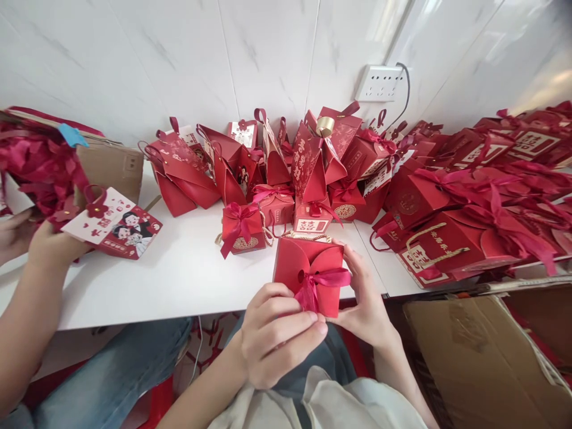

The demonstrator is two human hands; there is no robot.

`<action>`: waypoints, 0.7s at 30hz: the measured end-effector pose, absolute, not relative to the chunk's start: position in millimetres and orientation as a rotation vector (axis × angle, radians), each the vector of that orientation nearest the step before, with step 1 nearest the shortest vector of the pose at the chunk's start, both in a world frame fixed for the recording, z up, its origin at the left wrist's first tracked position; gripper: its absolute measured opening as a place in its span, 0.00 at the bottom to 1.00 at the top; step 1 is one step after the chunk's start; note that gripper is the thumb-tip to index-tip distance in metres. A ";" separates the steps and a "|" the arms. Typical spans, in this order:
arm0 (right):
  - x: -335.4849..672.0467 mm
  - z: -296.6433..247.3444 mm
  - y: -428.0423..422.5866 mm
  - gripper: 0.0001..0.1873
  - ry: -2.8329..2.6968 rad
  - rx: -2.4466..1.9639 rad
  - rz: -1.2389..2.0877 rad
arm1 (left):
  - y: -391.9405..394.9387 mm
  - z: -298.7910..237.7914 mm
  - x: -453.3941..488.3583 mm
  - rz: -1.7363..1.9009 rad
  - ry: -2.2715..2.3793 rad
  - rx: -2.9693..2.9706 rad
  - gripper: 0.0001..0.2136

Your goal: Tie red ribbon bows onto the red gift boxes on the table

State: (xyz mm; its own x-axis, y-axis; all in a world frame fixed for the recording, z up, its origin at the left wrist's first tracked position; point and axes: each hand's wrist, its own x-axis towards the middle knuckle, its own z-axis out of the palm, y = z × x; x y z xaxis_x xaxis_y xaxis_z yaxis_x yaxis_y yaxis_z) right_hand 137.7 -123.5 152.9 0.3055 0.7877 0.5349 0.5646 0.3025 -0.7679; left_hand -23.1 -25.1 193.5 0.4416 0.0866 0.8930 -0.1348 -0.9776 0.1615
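Both my hands hold a red gift box (286,262) above the table's front edge. A magenta ribbon bow (328,278) is tied across the box's folded top flaps. My left hand (279,333) is closed at the box's near side, its fingers at the bow's lower end. My right hand (364,298) grips the box's right side between thumb and fingers. Just beyond stands a small red box with a bow (243,229) and rope handles. Beside it is another red box with a white label (311,221).
At left, a co-worker's hands (56,241) hold a printed gift box (118,229) beside a carton of ribbons (109,164). Red boxes (465,238) are piled at right. An open cardboard box (473,351) stands below them. A power socket (381,83) with a cable is on the wall.
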 end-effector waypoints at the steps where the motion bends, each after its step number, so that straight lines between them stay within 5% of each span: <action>1: 137.4 153.7 -123.7 0.52 -1.372 -1.359 0.227 | -25.2 194.0 -23.5 1.562 -0.049 2.478 0.06; 21: 136.0 153.9 -128.9 0.54 -1.361 -1.339 0.223 | -28.4 196.3 -24.9 1.581 -0.092 2.425 0.07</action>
